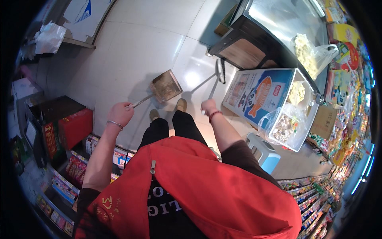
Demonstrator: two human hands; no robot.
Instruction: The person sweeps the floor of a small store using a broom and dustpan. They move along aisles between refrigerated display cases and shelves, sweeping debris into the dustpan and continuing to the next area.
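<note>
My left hand [121,114], with a bracelet at its wrist, is closed round the handle of a long-handled dustpan [166,85]. The pan, worn and brownish, hangs or rests just ahead of my feet; whether it touches the floor I cannot tell. In my right hand [209,107], above a red beaded bracelet, is the handle of a broom [221,71]. Its dark, narrow head is on the tiled floor [134,53], near the base of a dark cabinet [243,52] and the corner of a printed box stand [256,95].
Bags of food lie on the metal-topped cabinet and the box stand. A grey-blue plastic stool [264,152] stands at my right. Snack shelves [310,203] line the lower right. On the left are a red box [76,127], low product shelves [64,188] and a table edge [79,44].
</note>
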